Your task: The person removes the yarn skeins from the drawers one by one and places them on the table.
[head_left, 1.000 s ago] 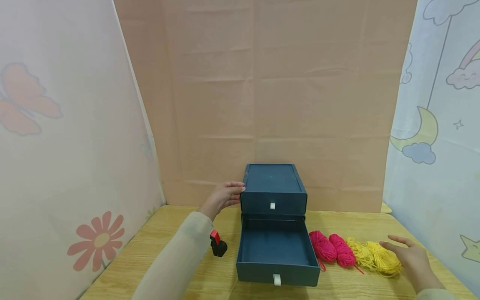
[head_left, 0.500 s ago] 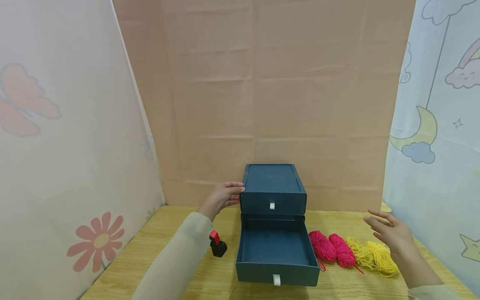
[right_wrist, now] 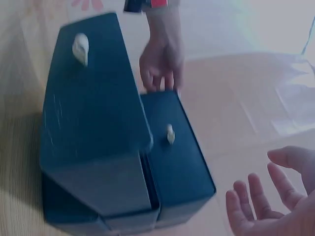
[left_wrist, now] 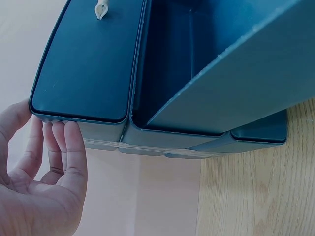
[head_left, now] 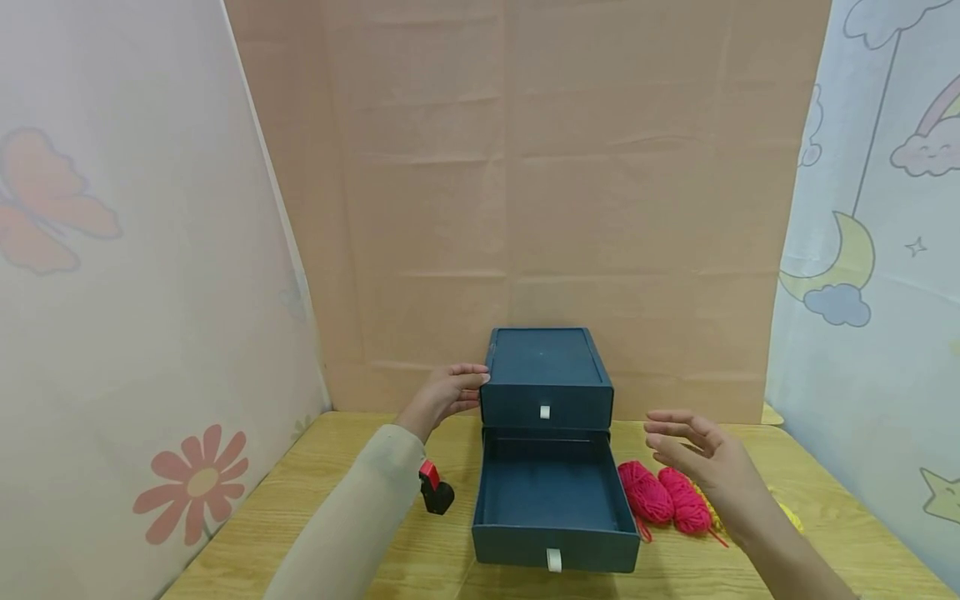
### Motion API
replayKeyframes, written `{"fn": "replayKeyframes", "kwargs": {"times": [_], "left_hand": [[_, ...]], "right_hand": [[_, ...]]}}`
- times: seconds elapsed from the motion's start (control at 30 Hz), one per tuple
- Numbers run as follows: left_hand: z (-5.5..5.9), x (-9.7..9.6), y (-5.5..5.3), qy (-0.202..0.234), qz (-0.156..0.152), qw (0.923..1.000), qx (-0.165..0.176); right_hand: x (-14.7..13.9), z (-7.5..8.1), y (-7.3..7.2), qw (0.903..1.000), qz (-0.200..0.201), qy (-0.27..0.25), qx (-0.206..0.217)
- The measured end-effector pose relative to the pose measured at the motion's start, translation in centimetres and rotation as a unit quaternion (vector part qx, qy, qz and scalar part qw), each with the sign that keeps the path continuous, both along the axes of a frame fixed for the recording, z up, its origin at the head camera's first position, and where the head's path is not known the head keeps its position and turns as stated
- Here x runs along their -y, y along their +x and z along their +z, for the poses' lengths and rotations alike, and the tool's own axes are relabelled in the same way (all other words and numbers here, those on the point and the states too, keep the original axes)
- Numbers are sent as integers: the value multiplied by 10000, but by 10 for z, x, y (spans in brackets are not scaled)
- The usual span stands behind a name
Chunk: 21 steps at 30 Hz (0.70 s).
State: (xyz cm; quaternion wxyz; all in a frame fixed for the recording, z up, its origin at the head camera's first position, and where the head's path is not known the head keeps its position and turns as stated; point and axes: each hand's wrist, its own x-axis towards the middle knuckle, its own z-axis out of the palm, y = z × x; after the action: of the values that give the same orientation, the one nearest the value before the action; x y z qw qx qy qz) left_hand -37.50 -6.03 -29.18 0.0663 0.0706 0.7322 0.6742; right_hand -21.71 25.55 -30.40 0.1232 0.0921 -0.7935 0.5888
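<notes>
My left hand (head_left: 448,393) rests against the upper left side of a dark blue two-drawer unit (head_left: 543,354). In the left wrist view its fingers (left_wrist: 76,152) lie along the side wall, with the thumb at the top edge. The lower drawer (head_left: 555,535) is pulled far out, its visible floor bare; the upper drawer (head_left: 577,408) is closed. My right hand (head_left: 708,467) hovers right of the unit, fingers loosely bent and holding nothing. Near it lie two pink yarn skeins (head_left: 645,493). Yellow yarn (head_left: 792,518) is mostly hidden behind that hand and forearm.
The unit stands on a wood-grain table (head_left: 315,500) before a beige backdrop (head_left: 645,208). White patterned cloths (head_left: 150,333) flank both sides. A small black-and-red device (head_left: 437,493) shows by the left wrist. White tabs (head_left: 554,560) hang from the drawer fronts.
My right hand has moved left, from over the yellow yarn to near the pink skeins and the pulled-out drawer. My left hand and the unit have stayed in place.
</notes>
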Motion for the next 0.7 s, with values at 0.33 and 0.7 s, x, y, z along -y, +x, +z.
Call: {"fn": "replayKeyframes", "kwargs": {"times": [0.33,0.7], "left_hand": [[1,-1,4,34,-96,9999,-75],[0,-3,-1,29,-32,10000,27]], "right_hand": [[45,-13,26,9956,819,-424,176],[63,-63,27,9615,2680,37,609]]}}
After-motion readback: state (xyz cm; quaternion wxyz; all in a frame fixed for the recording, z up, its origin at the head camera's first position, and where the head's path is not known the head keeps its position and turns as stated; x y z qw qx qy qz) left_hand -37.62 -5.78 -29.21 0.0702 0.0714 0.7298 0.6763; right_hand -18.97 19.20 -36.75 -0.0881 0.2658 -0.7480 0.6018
